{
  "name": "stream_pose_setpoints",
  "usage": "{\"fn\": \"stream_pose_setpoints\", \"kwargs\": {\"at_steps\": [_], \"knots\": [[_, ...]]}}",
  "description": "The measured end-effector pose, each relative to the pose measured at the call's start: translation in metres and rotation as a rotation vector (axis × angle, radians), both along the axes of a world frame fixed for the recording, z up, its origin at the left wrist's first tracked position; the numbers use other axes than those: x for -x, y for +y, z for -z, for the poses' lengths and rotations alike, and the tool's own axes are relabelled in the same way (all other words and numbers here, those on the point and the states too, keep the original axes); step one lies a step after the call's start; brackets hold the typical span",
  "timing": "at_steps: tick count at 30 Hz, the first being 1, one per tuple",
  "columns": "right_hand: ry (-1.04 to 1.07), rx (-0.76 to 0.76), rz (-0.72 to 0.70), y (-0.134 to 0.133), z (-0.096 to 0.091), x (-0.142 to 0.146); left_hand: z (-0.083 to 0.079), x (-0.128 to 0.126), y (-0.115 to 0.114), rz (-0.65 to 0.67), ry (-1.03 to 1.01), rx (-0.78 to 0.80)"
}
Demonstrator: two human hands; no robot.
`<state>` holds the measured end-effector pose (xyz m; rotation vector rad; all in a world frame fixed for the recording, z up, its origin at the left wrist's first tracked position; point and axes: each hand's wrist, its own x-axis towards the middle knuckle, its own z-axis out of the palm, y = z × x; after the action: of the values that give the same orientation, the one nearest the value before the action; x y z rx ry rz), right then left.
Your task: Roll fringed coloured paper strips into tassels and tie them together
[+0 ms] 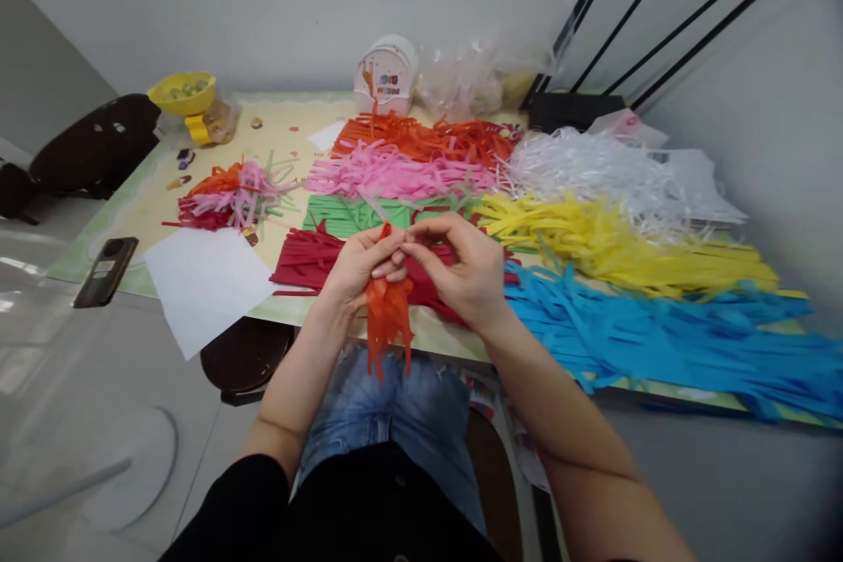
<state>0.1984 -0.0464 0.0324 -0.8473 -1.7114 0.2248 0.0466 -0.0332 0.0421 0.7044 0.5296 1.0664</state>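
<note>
My left hand is closed round the top of an orange paper tassel, whose cut strips hang below my fingers over the table's front edge. Thumb and fingertips pinched, my right hand meets the left at the tassel's top; whatever lies in that pinch is too small to make out. Beneath both hands spread dark red fringed strips. Green fringe, pink fringe and orange fringe lie in rows behind them.
Yellow fringe, blue fringe and white shredded strips cover the right side. At left are finished-looking mixed tassels, white paper overhanging the edge, and a phone. A black router stands behind, beside a white tub.
</note>
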Motion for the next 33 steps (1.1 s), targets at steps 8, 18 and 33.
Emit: {"fn": "stream_pose_setpoints", "kwargs": {"at_steps": [8,18,33], "knots": [[-0.047,-0.134,0.021,-0.002,-0.004,0.001,-0.009,0.001,-0.007,-0.029,0.007,-0.031],[0.178,0.089,-0.073,0.000,-0.004,-0.001,-0.014,0.007,-0.011,-0.032,0.092,-0.145],[0.327,0.210,-0.172,-0.002,-0.008,0.000,-0.025,0.003,-0.028,-0.061,0.233,-0.195]]}}
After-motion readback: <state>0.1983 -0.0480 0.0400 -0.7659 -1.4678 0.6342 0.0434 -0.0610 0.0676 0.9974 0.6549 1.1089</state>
